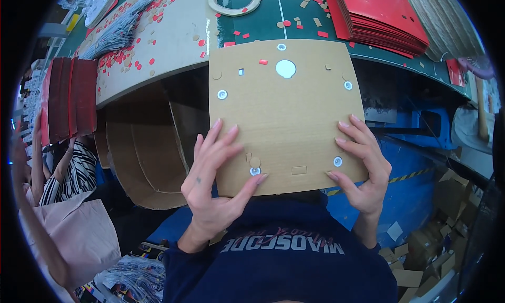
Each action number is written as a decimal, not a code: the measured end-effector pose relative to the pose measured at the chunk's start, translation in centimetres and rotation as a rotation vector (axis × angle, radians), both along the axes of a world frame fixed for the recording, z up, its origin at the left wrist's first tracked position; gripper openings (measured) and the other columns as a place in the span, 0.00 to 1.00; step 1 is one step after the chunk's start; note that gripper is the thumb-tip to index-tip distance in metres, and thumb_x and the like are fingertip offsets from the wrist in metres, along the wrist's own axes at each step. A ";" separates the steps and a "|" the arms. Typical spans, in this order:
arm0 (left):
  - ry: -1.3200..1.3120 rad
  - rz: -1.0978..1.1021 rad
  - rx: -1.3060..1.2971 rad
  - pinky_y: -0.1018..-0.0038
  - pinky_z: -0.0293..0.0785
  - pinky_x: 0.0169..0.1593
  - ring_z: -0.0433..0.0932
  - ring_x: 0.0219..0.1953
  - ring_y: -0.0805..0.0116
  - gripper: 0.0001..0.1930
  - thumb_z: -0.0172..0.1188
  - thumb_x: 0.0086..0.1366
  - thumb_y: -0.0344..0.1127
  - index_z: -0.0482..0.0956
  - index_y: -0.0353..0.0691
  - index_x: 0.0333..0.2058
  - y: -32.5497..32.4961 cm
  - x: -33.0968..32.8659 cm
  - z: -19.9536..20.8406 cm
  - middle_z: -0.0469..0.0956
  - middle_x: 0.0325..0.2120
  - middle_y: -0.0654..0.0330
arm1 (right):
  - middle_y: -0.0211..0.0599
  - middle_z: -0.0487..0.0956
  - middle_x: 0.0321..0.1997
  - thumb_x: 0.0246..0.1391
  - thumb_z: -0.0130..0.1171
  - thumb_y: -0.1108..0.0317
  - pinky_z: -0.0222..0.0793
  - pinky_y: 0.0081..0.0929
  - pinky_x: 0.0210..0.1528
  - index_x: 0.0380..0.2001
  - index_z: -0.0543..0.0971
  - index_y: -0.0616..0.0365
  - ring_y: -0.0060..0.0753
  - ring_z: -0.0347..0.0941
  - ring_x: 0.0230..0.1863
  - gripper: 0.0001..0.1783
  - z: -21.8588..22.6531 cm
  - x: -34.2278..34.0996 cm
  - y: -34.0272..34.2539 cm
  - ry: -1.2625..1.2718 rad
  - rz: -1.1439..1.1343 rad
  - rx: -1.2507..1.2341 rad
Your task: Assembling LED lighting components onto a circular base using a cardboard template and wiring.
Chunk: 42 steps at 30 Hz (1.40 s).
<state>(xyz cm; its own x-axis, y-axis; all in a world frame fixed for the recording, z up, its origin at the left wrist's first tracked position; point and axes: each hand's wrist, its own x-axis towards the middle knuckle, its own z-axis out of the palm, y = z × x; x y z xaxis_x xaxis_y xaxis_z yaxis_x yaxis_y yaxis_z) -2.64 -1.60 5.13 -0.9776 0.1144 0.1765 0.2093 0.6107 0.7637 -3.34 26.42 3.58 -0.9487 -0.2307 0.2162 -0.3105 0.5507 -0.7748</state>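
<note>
A square brown cardboard panel (286,118) is held tilted in front of me, its far edge at the table's front edge. It has a large round hole, small rectangular cut-outs and several round silvery fasteners (337,161). My left hand (213,174) grips its near left corner, fingers spread on the face and thumb at the lower edge, close to a loose cardboard disc (255,161). On the opposite side, my right hand (365,169) holds the near right corner, its thumb beside a fastener. A red scrap (263,62) lies on the panel near the hole.
On the table (173,50) are a tape roll (234,11), a bundle of thin wires (118,34) and scattered red and brown scraps. Stacked red sheets (379,13) sit far right. An opened cardboard box (142,140) stands below. At left, another person's hands hold red panels (71,95).
</note>
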 end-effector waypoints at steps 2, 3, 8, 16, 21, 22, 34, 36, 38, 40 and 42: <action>0.012 -0.011 0.001 0.43 0.58 0.70 0.69 0.67 0.39 0.23 0.80 0.48 0.31 0.84 0.35 0.44 -0.3 0.2 -0.7 0.80 0.55 0.45 | 0.50 0.80 0.60 0.36 0.75 0.69 0.62 0.50 0.71 0.46 0.83 0.60 0.59 0.67 0.70 0.28 -0.2 0.0 -0.2 0.010 -0.010 0.004; 0.023 -0.023 0.008 0.42 0.56 0.70 0.69 0.67 0.39 0.24 0.80 0.48 0.31 0.84 0.35 0.45 -0.3 0.2 -1.1 0.80 0.55 0.45 | 0.51 0.79 0.61 0.36 0.75 0.69 0.62 0.50 0.71 0.46 0.83 0.60 0.59 0.67 0.71 0.28 -0.2 0.0 -0.1 0.027 -0.023 0.021; 0.009 -0.078 0.037 0.42 0.48 0.74 0.64 0.70 0.40 0.21 0.76 0.49 0.29 0.83 0.36 0.44 -0.9 0.2 -1.4 0.79 0.56 0.42 | 0.54 0.78 0.62 0.38 0.78 0.67 0.62 0.52 0.70 0.45 0.83 0.60 0.62 0.65 0.71 0.27 0.2 0.2 -0.1 0.011 -0.025 0.031; -0.021 -0.060 0.008 0.42 0.40 0.75 0.64 0.71 0.41 0.22 0.75 0.51 0.31 0.81 0.40 0.45 -0.3 -0.2 -0.2 0.80 0.56 0.45 | 0.47 0.79 0.62 0.38 0.81 0.65 0.62 0.52 0.71 0.38 0.82 0.56 0.55 0.66 0.72 0.23 -0.2 0.5 0.1 -0.020 -0.075 -0.047; -0.020 -0.312 -0.383 0.41 0.51 0.71 0.67 0.69 0.47 0.34 0.77 0.52 0.46 0.80 0.46 0.58 1.3 -0.9 2.3 0.75 0.63 0.53 | 0.40 0.80 0.63 0.39 0.80 0.62 0.48 0.67 0.74 0.45 0.85 0.49 0.51 0.66 0.72 0.26 0.7 0.5 -0.2 -0.066 -0.077 0.117; -0.035 -0.343 -0.346 0.43 0.56 0.69 0.67 0.70 0.49 0.34 0.75 0.54 0.49 0.80 0.49 0.60 1.5 -1.0 2.0 0.72 0.65 0.54 | 0.40 0.80 0.63 0.39 0.80 0.62 0.48 0.67 0.74 0.45 0.85 0.49 0.51 0.66 0.72 0.26 1.1 0.5 -0.3 -0.067 -0.072 0.117; 0.029 -0.289 -0.406 0.45 0.62 0.67 0.70 0.67 0.45 0.31 0.78 0.48 0.49 0.85 0.48 0.53 2.3 -0.8 2.0 0.76 0.61 0.52 | 0.33 0.87 0.49 0.46 0.76 0.67 0.50 0.60 0.73 0.33 0.90 0.46 0.38 0.78 0.62 0.09 0.9 -0.8 1.1 0.037 -0.027 0.172; 0.039 -0.276 -0.400 0.45 0.63 0.67 0.70 0.67 0.45 0.31 0.79 0.48 0.49 0.86 0.48 0.53 2.5 -0.7 2.1 0.77 0.61 0.52 | 0.33 0.88 0.46 0.47 0.74 0.70 0.57 0.57 0.70 0.34 0.89 0.49 0.36 0.80 0.59 0.08 1.4 -1.0 1.4 0.134 -0.037 0.276; 0.035 -0.283 -0.366 0.45 0.64 0.66 0.71 0.67 0.46 0.31 0.79 0.47 0.50 0.86 0.49 0.52 2.6 -1.1 2.0 0.78 0.60 0.54 | 0.36 0.88 0.47 0.49 0.72 0.73 0.60 0.55 0.68 0.35 0.89 0.51 0.39 0.80 0.59 0.08 1.1 -0.8 1.2 0.122 -0.124 0.261; 0.033 -0.272 -0.369 0.45 0.64 0.66 0.71 0.67 0.46 0.31 0.79 0.47 0.49 0.86 0.49 0.52 2.5 -1.1 1.8 0.78 0.60 0.54 | 0.37 0.86 0.50 0.48 0.68 0.79 0.72 0.41 0.60 0.38 0.87 0.56 0.41 0.81 0.54 0.13 1.1 -1.1 -0.1 0.240 -0.306 0.327; 0.046 -0.264 -0.365 0.45 0.63 0.67 0.70 0.67 0.46 0.30 0.79 0.48 0.49 0.86 0.50 0.52 2.2 -0.9 2.1 0.77 0.61 0.54 | 0.37 0.86 0.50 0.46 0.69 0.79 0.73 0.38 0.57 0.38 0.87 0.55 0.41 0.81 0.52 0.14 3.2 -1.0 -1.6 0.252 -0.214 0.285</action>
<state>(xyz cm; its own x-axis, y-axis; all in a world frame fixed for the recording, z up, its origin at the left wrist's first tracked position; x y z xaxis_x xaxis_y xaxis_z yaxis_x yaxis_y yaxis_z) -3.53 0.63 7.26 -0.8989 0.4213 0.1204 0.4223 0.7597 0.4944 -4.30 24.81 6.82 -0.9072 -0.1188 0.4035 -0.3264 0.8041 -0.4970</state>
